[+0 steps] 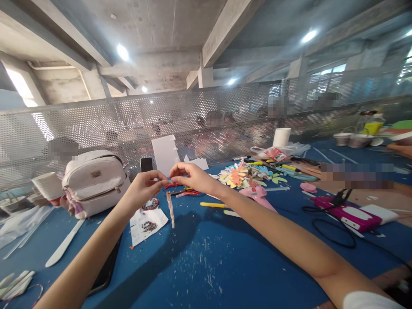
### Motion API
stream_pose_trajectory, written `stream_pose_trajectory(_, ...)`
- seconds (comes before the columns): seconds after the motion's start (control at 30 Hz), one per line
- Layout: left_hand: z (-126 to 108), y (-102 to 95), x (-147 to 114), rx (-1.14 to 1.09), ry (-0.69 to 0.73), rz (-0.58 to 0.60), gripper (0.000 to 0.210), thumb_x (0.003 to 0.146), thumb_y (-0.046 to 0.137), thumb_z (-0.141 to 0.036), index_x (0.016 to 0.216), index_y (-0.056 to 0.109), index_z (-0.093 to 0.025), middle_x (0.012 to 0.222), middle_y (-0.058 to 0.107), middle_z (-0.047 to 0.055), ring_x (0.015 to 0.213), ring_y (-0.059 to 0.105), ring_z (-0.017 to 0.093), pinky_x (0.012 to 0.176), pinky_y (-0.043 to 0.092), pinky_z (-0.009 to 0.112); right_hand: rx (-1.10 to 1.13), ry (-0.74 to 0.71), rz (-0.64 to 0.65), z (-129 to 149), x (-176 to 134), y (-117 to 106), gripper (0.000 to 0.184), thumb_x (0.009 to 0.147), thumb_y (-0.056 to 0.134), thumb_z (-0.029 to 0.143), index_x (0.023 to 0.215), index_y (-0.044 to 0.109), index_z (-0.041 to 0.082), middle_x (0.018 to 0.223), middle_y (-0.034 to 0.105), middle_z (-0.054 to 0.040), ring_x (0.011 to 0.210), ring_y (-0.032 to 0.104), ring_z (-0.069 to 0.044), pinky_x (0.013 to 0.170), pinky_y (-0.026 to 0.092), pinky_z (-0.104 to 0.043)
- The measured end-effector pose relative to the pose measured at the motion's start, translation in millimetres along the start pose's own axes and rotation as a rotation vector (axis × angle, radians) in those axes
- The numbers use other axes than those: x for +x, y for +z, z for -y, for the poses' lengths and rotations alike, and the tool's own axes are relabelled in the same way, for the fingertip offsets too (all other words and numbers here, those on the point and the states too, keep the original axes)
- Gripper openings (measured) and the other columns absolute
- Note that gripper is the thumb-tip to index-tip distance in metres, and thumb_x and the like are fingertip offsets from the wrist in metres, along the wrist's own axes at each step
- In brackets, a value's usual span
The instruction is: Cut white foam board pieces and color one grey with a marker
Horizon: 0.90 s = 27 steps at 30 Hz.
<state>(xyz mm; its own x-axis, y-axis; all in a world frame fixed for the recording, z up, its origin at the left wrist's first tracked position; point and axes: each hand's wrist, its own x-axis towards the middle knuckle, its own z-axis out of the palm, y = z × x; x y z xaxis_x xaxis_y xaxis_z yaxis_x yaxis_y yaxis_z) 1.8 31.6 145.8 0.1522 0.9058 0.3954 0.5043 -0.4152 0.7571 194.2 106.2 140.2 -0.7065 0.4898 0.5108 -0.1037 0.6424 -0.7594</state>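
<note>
My left hand (145, 187) and my right hand (195, 177) are raised over the blue table, fingertips pinched and almost meeting. Whatever is between the fingertips is too small to make out. Just below them is a thin pale pinkish strip (171, 210); I cannot tell whether it hangs from my fingers or lies on the table. Red-handled pliers (189, 192) lie behind the hands. Under my left hand is a white paper (137, 234) bearing a pile of tiny mixed bits (149, 226), beside a small round dish (150, 204) of similar bits.
A white backpack (96, 182) stands left, near stacked paper cups (48, 187) and a white plastic knife (65, 243). Colourful paper cutouts (236, 175), a pink glue gun (257, 195) and a yellow marker (213, 204) lie right. A magenta device (349, 214) trails black cable. Perforated metal screen (135, 113) behind.
</note>
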Motion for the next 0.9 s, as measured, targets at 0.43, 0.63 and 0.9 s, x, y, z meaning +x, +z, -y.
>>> stream_pose_trajectory(0.43, 0.2, -0.3, 1.4, 0.036, 0.018, -0.019, 0.032, 0.079, 0.067, -0.046, 0.076, 0.067, -0.015, 0.066, 0.059, 0.0, 0.054, 0.047, 0.011, 0.053, 0.036, 0.022, 0.0, 0.041, 0.047, -0.7, -0.1, -0.5, 0.009, 0.085, 0.066, 0.02, 0.091, 0.06, 0.017, 0.088, 0.067, -0.0027, 0.081, 0.063, -0.015, 0.08, 0.05, -0.031)
stream_pose_trajectory(0.63, 0.8, -0.7, 1.2, 0.048, 0.04, -0.012, 0.032, 0.081, 0.064, -0.046, 0.075, 0.066, -0.015, 0.069, 0.06, 0.001, 0.056, 0.047, 0.011, 0.053, 0.037, 0.021, -0.094, 0.036, 0.017, 2.5, -0.7, -3.5, 0.009, 0.086, 0.067, 0.022, 0.092, 0.061, 0.017, 0.089, 0.068, -0.0033, 0.083, 0.064, -0.017, 0.08, 0.049, -0.031)
stream_pose_trajectory(0.9, -4.4, 4.6, -1.3, 0.074, 0.027, -0.011, 0.029, 0.081, 0.063, -0.044, 0.074, 0.064, -0.016, 0.055, 0.049, -0.005, 0.047, 0.039, 0.009, 0.046, 0.03, 0.02, -0.242, 0.013, -0.125, 60.3, -38.8, -12.5, 0.009, 0.095, 0.055, 0.026, 0.097, 0.061, 0.02, 0.093, 0.069, -0.0033, 0.089, 0.063, -0.018, 0.074, 0.045, -0.029)
